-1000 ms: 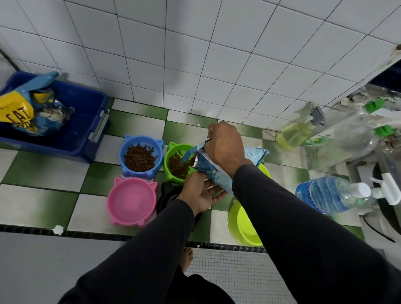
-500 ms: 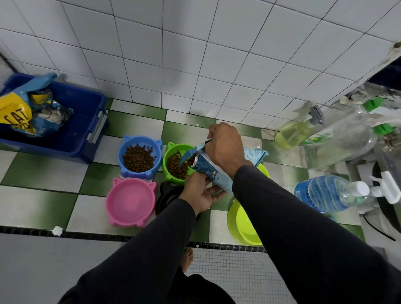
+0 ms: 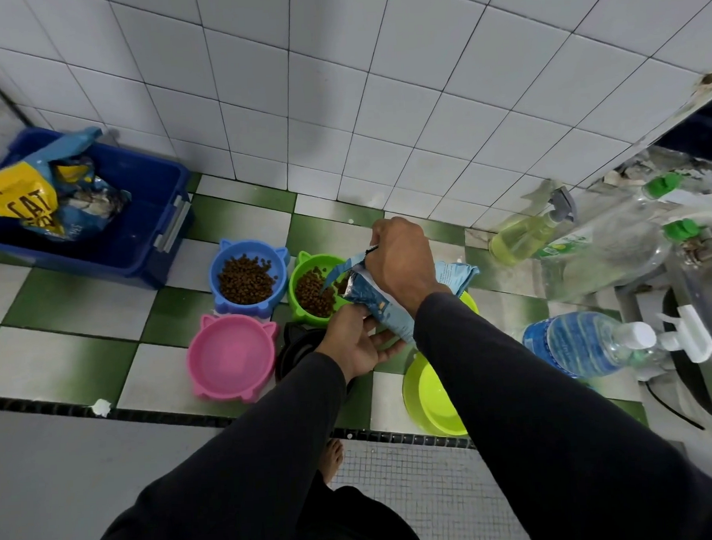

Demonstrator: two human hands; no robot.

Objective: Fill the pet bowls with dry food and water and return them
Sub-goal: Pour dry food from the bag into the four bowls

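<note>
Little has changed over the last second; the food pouch [image 3: 382, 305] stays tipped over the green bowl [image 3: 307, 312], so pouring is, I judge, still under way. Nearest, the left hand [image 3: 359, 345] cups the pouch's underside, fingers loosely curled; just beyond, the right hand [image 3: 401, 259] is closed on its upper end. Left of these the pink bowl [image 3: 231, 359] holds no kibble; farther off, the blue bowl [image 3: 246, 276] is filled.

Food pouch [image 3: 382, 309] above kibble bowl [image 3: 311, 288]
</note>
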